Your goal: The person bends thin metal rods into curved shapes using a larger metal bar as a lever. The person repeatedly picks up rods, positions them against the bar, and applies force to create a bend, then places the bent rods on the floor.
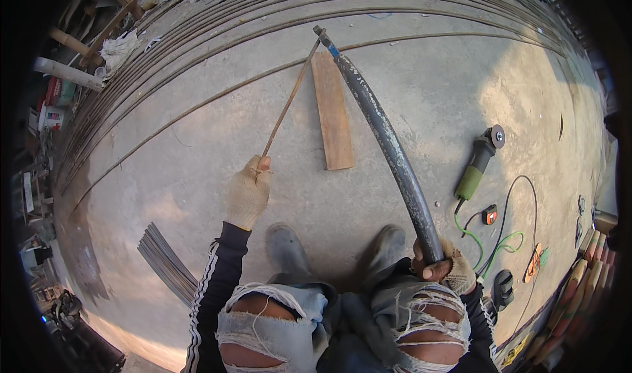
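Note:
My left hand [251, 187], in a cream knit glove, is closed around the near end of a thin brown steel rod [288, 112]. The rod slants away from me, and its far end meets the metal head [322, 33] of a bending bar. That bar has a long, worn dark pipe handle [388, 146] with a blue patch near the head. By my right knee, my right hand [440, 267] grips the handle's near end, its glove leaving the fingertips bare. A flat wooden board [333, 119] lies on the floor between rod and handle, below the head.
Long steel bars [217, 40] stretch across the far floor. An angle grinder [479, 165] with a green cord lies at right, near a tape measure [489, 214]. Cut rods [166, 262] lie in a bundle at left. My boots [288, 248] stand on concrete.

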The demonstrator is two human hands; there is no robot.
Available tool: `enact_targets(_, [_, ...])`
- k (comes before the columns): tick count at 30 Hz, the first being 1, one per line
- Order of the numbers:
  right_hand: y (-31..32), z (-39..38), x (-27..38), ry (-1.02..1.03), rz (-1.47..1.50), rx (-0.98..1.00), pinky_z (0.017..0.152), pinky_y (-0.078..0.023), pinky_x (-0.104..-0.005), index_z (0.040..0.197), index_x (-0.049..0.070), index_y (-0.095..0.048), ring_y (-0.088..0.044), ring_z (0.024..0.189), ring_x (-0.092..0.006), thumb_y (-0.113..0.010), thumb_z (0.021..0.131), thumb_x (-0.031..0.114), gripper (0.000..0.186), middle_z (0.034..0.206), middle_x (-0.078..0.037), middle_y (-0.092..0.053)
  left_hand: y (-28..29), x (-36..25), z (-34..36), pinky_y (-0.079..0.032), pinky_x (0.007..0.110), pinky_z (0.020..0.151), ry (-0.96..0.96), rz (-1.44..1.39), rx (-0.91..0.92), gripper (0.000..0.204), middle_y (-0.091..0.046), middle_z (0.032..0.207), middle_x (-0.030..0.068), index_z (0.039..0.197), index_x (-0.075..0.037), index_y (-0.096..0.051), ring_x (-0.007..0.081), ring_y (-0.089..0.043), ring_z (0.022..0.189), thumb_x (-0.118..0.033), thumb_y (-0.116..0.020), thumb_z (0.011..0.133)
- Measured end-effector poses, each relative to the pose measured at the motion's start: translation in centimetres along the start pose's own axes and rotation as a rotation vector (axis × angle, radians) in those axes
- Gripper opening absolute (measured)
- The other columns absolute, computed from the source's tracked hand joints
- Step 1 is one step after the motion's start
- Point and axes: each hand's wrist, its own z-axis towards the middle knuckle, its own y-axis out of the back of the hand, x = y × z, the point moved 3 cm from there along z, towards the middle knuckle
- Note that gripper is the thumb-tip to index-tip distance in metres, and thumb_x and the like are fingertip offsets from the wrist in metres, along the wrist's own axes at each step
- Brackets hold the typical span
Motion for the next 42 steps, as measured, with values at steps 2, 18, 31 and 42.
enact_targets(2, [-0.3,0.0,0.1,0.015,0.016,0.012,0.064,-0.037,-0.0309,0.103,0.006,-0.056,-0.053,0.073,-0.0165,-0.093,0.067,0.012,0.051,0.078,-0.005,-0.057,-0.9,-0.5,-0.8,-0.046,0.045,0.056,0.057,-0.009,-0.018,0.050,-0.059,0.064,0.0185,0.090,-0.004,-0.064,0.0354,-0.062,0.058,-0.047,-0.049,0.111])
enact_targets(18, [1.0,0.2,0.5,-0.043,0.152,0.062,0.048,-0.031,-0.0304,0.106,0.003,-0.050,-0.047,0.053,-0.0137,-0.088,0.072,0.009,0.052,0.067,-0.006,-0.052,1.3,3.8,-0.3,-0.047,0.034,0.078,0.031,-0.183,0.280,0.045,-0.058,0.087,0.0057,0.112,-0.003,-0.068,0.0169,-0.054,0.082,-0.044,-0.049,0.111])
enact_targets(31, [0.6,0.6,1.3,-0.093,-0.071,0.043,0.057,-0.034,-0.0268,0.106,0.006,-0.056,-0.051,0.065,-0.0123,-0.094,0.071,0.017,0.053,0.077,-0.003,-0.056,-0.8,0.2,6.1,-0.050,0.036,0.080,-0.099,-0.196,0.121,0.042,-0.064,0.087,0.0073,0.111,-0.004,-0.070,0.0187,-0.059,0.084,-0.041,-0.050,0.111])
enact_targets(42, [0.4,0.8,1.3,-0.080,-0.070,0.047,0.052,-0.032,-0.0261,0.106,0.006,-0.055,-0.048,0.057,-0.0109,-0.096,0.071,0.020,0.055,0.075,-0.003,-0.056,-1.7,-1.7,4.9,-0.050,0.034,0.072,-0.082,-0.133,-0.013,0.039,-0.064,0.081,0.0083,0.113,-0.005,-0.069,0.0179,-0.059,0.075,-0.040,-0.051,0.111])
